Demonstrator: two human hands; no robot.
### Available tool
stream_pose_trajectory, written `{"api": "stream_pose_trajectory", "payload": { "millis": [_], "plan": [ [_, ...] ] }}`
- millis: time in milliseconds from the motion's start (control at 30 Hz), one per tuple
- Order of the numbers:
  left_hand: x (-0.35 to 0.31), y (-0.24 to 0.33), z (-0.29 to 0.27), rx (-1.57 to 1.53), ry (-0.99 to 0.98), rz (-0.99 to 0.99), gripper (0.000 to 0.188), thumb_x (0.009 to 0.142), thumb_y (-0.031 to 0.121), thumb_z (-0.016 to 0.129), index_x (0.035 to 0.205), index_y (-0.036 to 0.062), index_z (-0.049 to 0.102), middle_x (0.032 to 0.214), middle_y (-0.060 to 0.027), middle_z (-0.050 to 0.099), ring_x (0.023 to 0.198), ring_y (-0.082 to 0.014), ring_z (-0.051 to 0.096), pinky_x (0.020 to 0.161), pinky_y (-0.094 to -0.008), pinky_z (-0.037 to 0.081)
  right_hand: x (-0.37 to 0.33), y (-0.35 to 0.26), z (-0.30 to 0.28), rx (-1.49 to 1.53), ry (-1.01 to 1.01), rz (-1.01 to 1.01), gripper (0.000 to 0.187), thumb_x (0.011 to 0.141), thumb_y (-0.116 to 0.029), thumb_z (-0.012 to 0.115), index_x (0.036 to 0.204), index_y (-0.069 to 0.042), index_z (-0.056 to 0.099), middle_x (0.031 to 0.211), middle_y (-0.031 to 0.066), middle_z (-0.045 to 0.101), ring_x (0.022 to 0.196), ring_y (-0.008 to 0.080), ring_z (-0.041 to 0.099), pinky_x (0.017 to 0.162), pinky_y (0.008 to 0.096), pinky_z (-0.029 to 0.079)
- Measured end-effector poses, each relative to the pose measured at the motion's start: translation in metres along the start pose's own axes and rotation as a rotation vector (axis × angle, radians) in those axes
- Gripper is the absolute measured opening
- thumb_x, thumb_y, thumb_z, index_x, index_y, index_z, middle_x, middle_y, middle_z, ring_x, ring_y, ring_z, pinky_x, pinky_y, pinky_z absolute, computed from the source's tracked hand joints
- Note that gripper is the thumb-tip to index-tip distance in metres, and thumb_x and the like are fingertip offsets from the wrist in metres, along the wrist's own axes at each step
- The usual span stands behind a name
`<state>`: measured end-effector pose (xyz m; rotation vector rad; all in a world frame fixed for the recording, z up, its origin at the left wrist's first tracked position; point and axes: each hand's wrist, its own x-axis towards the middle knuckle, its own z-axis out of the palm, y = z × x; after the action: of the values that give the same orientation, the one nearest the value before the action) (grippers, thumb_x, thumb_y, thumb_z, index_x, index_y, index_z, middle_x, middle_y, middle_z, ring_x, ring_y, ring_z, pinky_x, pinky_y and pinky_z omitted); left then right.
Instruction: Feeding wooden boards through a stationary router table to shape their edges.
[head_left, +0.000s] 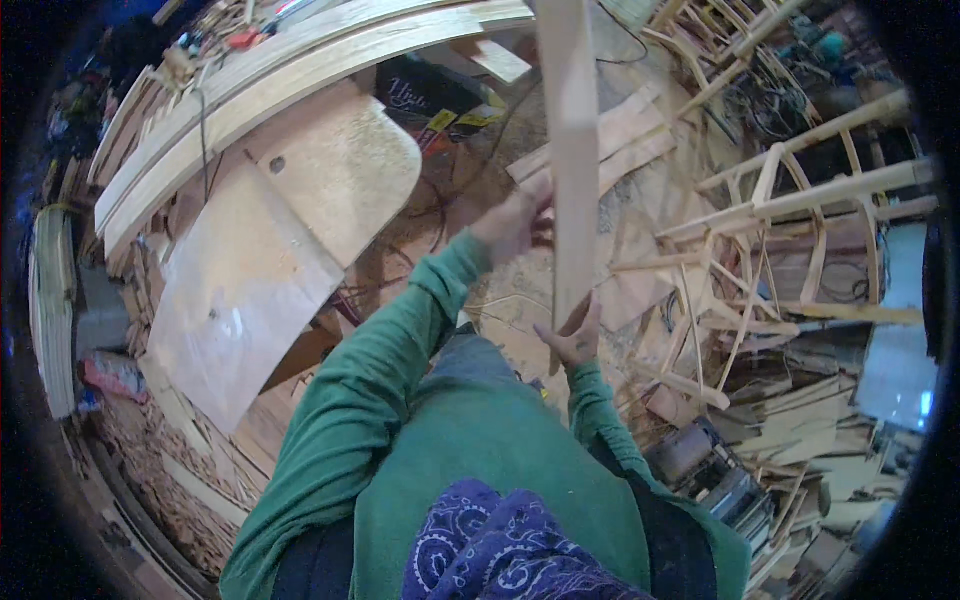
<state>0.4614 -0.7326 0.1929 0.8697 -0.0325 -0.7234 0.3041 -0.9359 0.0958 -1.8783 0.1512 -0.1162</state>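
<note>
A long, pale wooden board [574, 130] stands lengthwise in front of me, its far end running out past the top of the view. My left hand [512, 222] grips its left edge about midway along; the fingers are slightly blurred and partly hidden by the wood. Close to my body, my right hand [577, 338] holds the near end, with the thumb to the left and the fingers to the right of the board. Green sleeves cover both forearms.
To the left lies a pale plywood panel [340, 165], with long planks [300, 75] behind it. Wooden chair frames [765, 210] crowd the right side. A dark machine [715, 480] stands at lower right. Flat offcuts [635, 140] lie on the dusty floor, among cables.
</note>
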Motion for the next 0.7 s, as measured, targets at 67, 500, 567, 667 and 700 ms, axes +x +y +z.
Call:
{"api": "stream_pose_trajectory", "payload": {
  "millis": [67,500,567,667,700],
  "plan": [
    [0.001,-0.03,0.006,0.033,-0.08,-0.223,0.073,0.098,0.067,0.038,0.153,0.0188,0.036,0.15,-0.0016,0.043,0.125,-0.0206,0.048,0.099,-0.0396,0.044,0.0,0.009,-0.021,-0.206,0.033,0.06,0.114,0.06,-0.037,0.092,0.143,0.01,0.029,0.137,0.0251,0.042,0.132,0.0366,0.041,0.114,0.0422,0.032],
    [-0.117,-0.189,-0.151,0.39,0.285,-0.564,0.061,0.094,0.05,0.063,0.145,0.0205,0.049,0.131,-0.0021,0.057,0.106,-0.0209,0.063,0.08,-0.0405,0.055,-0.009,0.136,-0.03,0.087,0.233,0.779,0.065,0.072,-0.041,0.083,0.117,0.0,0.063,0.118,0.0141,0.064,0.102,0.024,0.062,0.089,0.0362,0.05],
    [-0.139,-0.207,-0.171,0.256,0.307,-0.557,0.061,0.094,0.05,0.063,0.145,0.0206,0.048,0.133,-0.0012,0.056,0.104,-0.0212,0.064,0.079,-0.0412,0.056,-0.01,0.16,-0.017,0.228,0.317,0.822,0.069,0.073,-0.047,0.079,0.122,-0.001,0.061,0.111,0.0117,0.064,0.098,0.0244,0.061,0.084,0.0374,0.051],
    [-0.156,-0.226,-0.181,0.473,0.393,-0.435,0.066,0.092,0.054,0.062,0.147,0.0232,0.046,0.136,-0.0011,0.054,0.104,-0.022,0.063,0.08,-0.0434,0.056,0.016,0.202,-0.005,0.342,0.215,0.855,0.069,0.073,-0.047,0.078,0.121,-0.001,0.06,0.108,0.0114,0.063,0.094,0.0249,0.06,0.082,0.0383,0.051],
    [-0.158,-0.228,-0.179,0.658,0.492,-0.397,0.067,0.09,0.056,0.063,0.147,0.0239,0.047,0.136,-0.0011,0.055,0.104,-0.022,0.063,0.08,-0.0438,0.057,0.031,0.218,-0.012,0.391,0.232,0.871,0.069,0.074,-0.048,0.078,0.121,-0.002,0.06,0.106,0.0112,0.062,0.093,0.0251,0.06,0.081,0.0388,0.051]
  ]
}}
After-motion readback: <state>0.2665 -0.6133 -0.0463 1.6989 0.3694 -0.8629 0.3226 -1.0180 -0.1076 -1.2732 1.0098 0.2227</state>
